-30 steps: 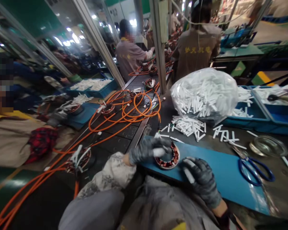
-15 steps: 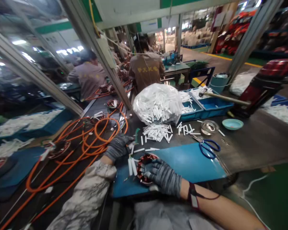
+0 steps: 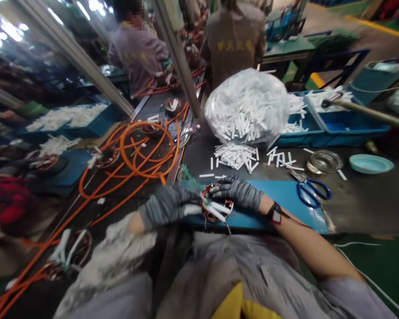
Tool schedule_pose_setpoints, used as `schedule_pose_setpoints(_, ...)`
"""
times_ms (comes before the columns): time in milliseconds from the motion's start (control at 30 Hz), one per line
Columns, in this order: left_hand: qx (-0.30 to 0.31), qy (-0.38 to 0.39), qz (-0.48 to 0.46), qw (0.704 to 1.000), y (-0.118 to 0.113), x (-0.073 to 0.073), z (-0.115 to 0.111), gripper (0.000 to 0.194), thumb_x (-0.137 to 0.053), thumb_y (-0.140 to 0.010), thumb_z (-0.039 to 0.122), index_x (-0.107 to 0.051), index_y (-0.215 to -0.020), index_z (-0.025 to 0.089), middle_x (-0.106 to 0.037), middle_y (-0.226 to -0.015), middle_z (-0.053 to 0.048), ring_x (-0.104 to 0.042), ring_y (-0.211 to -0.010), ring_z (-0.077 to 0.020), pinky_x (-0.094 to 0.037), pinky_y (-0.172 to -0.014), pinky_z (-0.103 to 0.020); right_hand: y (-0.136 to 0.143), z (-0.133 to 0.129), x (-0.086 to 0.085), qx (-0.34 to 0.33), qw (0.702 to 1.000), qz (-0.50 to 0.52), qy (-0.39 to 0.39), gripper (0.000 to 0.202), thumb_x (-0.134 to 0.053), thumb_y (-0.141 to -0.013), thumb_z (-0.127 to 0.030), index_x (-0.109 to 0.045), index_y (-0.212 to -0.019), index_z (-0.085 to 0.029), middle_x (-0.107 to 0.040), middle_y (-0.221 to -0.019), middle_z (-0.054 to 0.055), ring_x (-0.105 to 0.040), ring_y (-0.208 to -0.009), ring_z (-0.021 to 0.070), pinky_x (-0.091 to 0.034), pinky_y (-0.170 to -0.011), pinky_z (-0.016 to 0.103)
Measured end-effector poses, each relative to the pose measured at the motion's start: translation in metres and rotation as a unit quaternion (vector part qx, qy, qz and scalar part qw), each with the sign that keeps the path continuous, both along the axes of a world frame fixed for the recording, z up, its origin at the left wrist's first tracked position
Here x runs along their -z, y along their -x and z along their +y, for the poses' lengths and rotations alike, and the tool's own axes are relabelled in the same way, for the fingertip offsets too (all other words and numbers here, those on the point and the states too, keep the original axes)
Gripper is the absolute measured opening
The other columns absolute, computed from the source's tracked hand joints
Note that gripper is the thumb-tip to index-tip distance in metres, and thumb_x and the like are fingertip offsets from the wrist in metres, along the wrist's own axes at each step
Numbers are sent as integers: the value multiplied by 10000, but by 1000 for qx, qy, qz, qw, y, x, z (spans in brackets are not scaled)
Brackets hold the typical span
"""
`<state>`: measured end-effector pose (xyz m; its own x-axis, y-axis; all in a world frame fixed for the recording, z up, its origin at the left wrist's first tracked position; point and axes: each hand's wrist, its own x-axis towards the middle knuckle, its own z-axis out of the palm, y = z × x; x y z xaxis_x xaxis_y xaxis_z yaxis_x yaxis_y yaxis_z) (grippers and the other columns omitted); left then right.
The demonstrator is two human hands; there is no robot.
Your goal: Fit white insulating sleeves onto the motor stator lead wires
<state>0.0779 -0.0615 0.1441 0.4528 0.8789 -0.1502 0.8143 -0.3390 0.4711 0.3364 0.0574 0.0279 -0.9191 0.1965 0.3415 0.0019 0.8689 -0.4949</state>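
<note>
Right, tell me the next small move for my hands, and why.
I would probably have the left hand gather the loose white sleeves toward the rim of the copper-wound ring. They lie across it, and the left fingers are close by at its left side. The right hand is at the far side, so it seems well placed to steady the ring.

The round motor stator (image 3: 210, 215), wound with red-brown wire, sits on the blue mat (image 3: 275, 199). White tubes (image 3: 221, 207) lie across it.
</note>
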Motion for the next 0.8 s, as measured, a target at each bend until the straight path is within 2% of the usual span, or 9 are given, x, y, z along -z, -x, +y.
schedule_pose_setpoints(67, -5, 86, -81, 993, 2, -4, 22, 450, -559, -980, 533, -780, -1175, 193, -812, -1085, -82, -753, -960, -228, -571, -931, -369, -4, 5, -7, -9, 1000, 22, 9, 335, -440, -1070, -207, -718, -1253, -249, -732, -1338, 22, -641, -1218, 178, -498, -1094, 403)
schedule_pose_setpoints(100, -8, 93, -101, 990, 3, -7, 30, 497, -575, -960, 572, -769, -1201, 183, -811, -1069, -93, -748, -959, -240, -565, -952, -399, -11, 6, -10, 5, 999, 38, 9, 334, -447, -1062, -211, -717, -1257, -239, -729, -1338, 44, -654, -1198, 190, -519, -1067, 413)
schedule_pose_setpoints(200, -5, 21, -122, 992, -3, -22, 37, 543, -678, -866, 613, -772, -1210, 204, -788, -1126, -110, -704, -1088, -285, -504, -1072, -473, -37, -2, -20, 115, 990, 78, 16, 290, -521, -1023, -240, -732, -1222, -245, -761, -1221, 76, -691, -1103, 227, -567, -966, 441)
schedule_pose_setpoints(267, 37, 17, -134, 990, -18, -34, 35, 461, -686, -865, 569, -786, -1181, 250, -772, -1161, -97, -683, -1151, -292, -490, -1102, -465, -52, -17, -23, 160, 981, 96, 47, 261, -562, -1015, -264, -721, -1221, -252, -764, -1170, 72, -703, -1058, 225, -577, -924, 428)
schedule_pose_setpoints(333, 103, 64, -128, 984, -38, -40, 37, 363, -636, -915, 481, -784, -1181, 283, -764, -1190, -83, -687, -1168, -276, -511, -1080, -423, -59, -36, -23, 153, 979, 110, 79, 266, -585, -1018, -296, -690, -1259, -252, -757, -1167, 69, -705, -1047, 218, -575, -910, 408)
schedule_pose_setpoints(433, 150, 52, -13, 987, -68, -32, 50, 337, -658, -918, 386, -778, -1203, 253, -763, -1208, -98, -701, -1144, -277, -524, -1027, -394, -57, -64, -17, 130, 978, 123, 109, 302, -622, -1011, -369, -658, -1281, -237, -754, -1118, 73, -705, -980, 210, -573, -869, 381)
schedule_pose_setpoints(567, 162, 66, 177, 968, -89, -12, 73, 377, -795, -827, 426, -799, -1174, 278, -806, -969, -46, -732, -890, -246, -519, -814, -310, -44, -85, -1, 208, 965, 110, 115, 311, -620, -1006, -442, -693, -1207, -216, -738, -973, 76, -684, -855, 216, -574, -789, 375)
schedule_pose_setpoints(667, 192, 80, 216, 954, -89, -9, 80, 285, -763, -857, 450, -828, -1071, 273, -783, -807, -20, -687, -720, -194, -451, -692, -262, -37, -89, 9, 275, 947, 104, 132, 295, -580, -1019, -453, -727, -1146, -231, -744, -945, 76, -691, -864, 236, -593, -813, 401)
schedule_pose_setpoints(800, 181, -29, 226, 957, -73, -12, 73, 359, -625, -957, 485, -816, -949, 180, -758, -815, -75, -682, -767, -223, -439, -717, -296, -35, -84, 11, 321, 918, 123, 196, 298, -588, -1013, -474, -741, -1154, -260, -779, -1004, 58, -729, -911, 238, -619, -871, 408)
